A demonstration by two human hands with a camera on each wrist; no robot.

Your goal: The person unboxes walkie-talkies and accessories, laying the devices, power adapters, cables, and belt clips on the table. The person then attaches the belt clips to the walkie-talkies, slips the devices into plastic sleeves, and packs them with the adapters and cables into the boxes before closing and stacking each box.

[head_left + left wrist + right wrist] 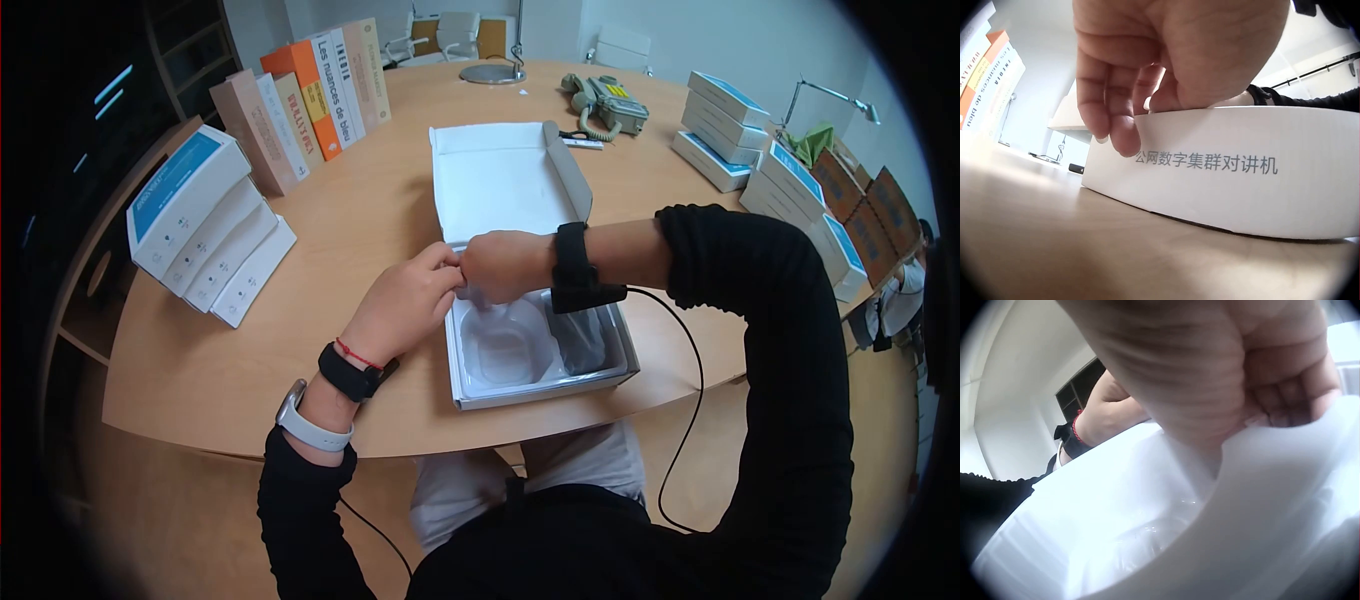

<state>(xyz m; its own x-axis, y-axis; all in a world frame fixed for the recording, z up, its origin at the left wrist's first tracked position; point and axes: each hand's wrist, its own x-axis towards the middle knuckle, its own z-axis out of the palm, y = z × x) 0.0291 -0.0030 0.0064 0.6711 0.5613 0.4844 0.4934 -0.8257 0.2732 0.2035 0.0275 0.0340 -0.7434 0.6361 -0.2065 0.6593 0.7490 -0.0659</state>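
Note:
A white box (545,392) lies with its lid (487,180) raised. Inside, a white plastic tray (497,350) has two hollows. The right-hand hollow holds a dark item in clear wrapping (582,340). My right hand (505,265) is curled at the tray's far left corner, gripping its edge; the tray hides part of the fingertips in the right wrist view. Beside it, my left hand (408,298) reaches over the box's left rim. In the left wrist view, two fingers (1124,122) hang down the printed side; I cannot tell whether thumb and forefinger pinch anything.
Stacked white boxes (205,225) stand at left beside a row of books (310,100). More boxes (722,130) are piled at right. A green telephone (610,103) and a lamp base (490,73) stand behind the lid. A black cable (695,370) trails from the right wrist.

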